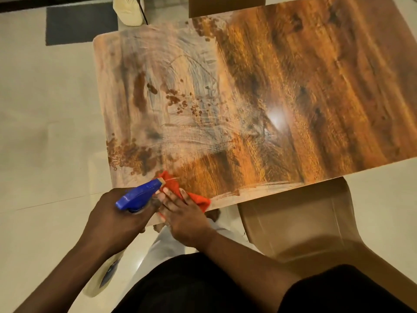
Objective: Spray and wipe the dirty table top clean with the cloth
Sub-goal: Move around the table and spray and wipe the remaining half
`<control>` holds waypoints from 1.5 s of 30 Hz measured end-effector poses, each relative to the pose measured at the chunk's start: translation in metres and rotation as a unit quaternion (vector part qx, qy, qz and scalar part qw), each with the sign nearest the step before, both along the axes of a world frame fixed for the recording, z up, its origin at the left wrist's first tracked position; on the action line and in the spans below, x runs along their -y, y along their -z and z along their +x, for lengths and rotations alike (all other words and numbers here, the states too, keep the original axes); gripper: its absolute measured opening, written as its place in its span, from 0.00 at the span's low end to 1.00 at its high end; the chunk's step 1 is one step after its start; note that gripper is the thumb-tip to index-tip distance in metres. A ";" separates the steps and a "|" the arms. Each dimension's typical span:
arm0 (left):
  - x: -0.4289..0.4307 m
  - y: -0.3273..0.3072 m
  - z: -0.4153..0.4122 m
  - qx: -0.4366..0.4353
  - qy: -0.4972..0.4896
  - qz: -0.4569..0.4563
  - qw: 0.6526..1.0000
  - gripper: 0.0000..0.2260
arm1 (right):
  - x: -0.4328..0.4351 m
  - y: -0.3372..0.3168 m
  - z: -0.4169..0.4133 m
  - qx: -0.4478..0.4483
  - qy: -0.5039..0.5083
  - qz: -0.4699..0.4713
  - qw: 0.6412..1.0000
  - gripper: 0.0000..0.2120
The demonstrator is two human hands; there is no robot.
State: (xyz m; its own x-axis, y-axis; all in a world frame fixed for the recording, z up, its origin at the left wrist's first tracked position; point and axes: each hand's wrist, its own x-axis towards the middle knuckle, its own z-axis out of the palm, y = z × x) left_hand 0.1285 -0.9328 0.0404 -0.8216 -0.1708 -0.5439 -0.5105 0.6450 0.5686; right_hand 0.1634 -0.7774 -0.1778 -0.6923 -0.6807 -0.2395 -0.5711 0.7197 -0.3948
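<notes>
The wood-grain table top fills the upper view. Its left half is hazy with pale smeared streaks and wet droplets; the right half looks darker and glossy. My left hand grips a spray bottle with a blue trigger head, nozzle aimed across the table's near left corner; its white body hangs below my wrist. My right hand lies flat on a red cloth, pressing it onto the table's near edge. Most of the cloth is hidden under my fingers.
A tan plastic chair stands at the table's near edge, to my right. A dark mat lies on the pale tiled floor at the far left, beside a cream-coloured object. A brown box sits at the far edge.
</notes>
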 end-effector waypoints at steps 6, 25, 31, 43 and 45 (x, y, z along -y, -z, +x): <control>-0.014 0.001 -0.008 0.024 0.044 -0.012 0.999 0.32 | -0.136 -0.002 0.007 0.025 0.142 0.065 0.987 0.31; -0.027 -0.006 -0.007 0.002 0.014 0.025 1.000 0.25 | -0.185 -0.015 -0.085 0.028 0.426 0.071 0.901 0.33; -0.033 -0.009 -0.017 -0.010 0.014 -0.012 1.000 0.18 | -0.035 -0.009 -0.036 0.031 0.128 -0.006 0.991 0.30; -0.028 -0.005 -0.041 -0.097 -0.140 -0.011 0.985 0.14 | -0.209 -0.006 -0.077 0.013 0.123 0.099 0.987 0.29; -0.027 -0.005 -0.043 -0.094 -0.140 -0.008 0.986 0.14 | -0.258 -0.017 -0.100 0.008 0.227 0.136 0.964 0.29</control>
